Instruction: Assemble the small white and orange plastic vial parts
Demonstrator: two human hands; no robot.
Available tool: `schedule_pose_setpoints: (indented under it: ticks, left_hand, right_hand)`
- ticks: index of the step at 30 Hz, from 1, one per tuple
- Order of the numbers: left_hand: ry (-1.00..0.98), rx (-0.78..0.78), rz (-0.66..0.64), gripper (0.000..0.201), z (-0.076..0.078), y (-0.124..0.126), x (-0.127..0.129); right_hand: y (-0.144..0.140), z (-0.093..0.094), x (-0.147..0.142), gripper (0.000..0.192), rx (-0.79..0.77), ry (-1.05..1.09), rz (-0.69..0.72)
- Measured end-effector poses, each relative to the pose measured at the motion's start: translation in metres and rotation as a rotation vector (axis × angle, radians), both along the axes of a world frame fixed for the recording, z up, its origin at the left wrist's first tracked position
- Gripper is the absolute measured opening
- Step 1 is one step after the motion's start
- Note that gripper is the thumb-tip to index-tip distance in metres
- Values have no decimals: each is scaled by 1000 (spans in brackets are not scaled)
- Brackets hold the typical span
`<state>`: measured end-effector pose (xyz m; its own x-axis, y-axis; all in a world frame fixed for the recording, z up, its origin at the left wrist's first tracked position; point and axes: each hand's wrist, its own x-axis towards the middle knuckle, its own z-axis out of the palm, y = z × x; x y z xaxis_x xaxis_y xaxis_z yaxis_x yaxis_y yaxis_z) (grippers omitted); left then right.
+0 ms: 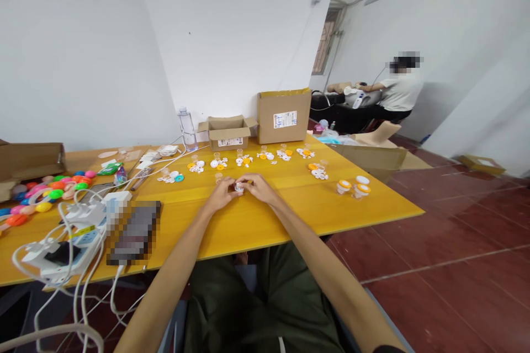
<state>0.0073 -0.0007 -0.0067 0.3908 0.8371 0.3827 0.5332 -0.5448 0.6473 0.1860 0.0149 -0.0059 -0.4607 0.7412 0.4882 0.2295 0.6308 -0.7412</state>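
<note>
Near the middle of the table, my left hand (223, 193) and my right hand (255, 185) meet, fingers closed around a small white plastic part (239, 187). Its exact kind is too small to make out. A small clear cup (218, 177) stands just behind my left hand. Beyond both hands lies a row of small piles of white and orange plastic parts (245, 161), with clear cups among them. One pile includes a turquoise ring (179, 177). To the right stand several cup-like pieces with orange and white tops (343, 186).
At the back are an open carton (229, 135), a taller closed box (284, 117) and a water bottle (187, 129). Power strips with cables (78, 242), a dark phone-like device (136, 231) and colourful balls (56, 194) occupy the left. Another person (401, 91) sits far right.
</note>
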Motion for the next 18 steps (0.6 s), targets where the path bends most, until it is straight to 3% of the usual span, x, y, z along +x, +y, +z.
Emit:
schedule_pose_setpoints:
  ticks: [11,15,18]
  left_hand:
    - [-12,-16,34,12,-3,2,0]
    - [-80,-48,22,15,-4,3,1]
    - [-176,-72,33,23,-3,3,1]
  right_hand:
    - [-1,1,-1,16,-122,42,-18]
    - [5,-2,0,21,-172,153,-79]
    - [8,-4,2,28,-303,265,-97]
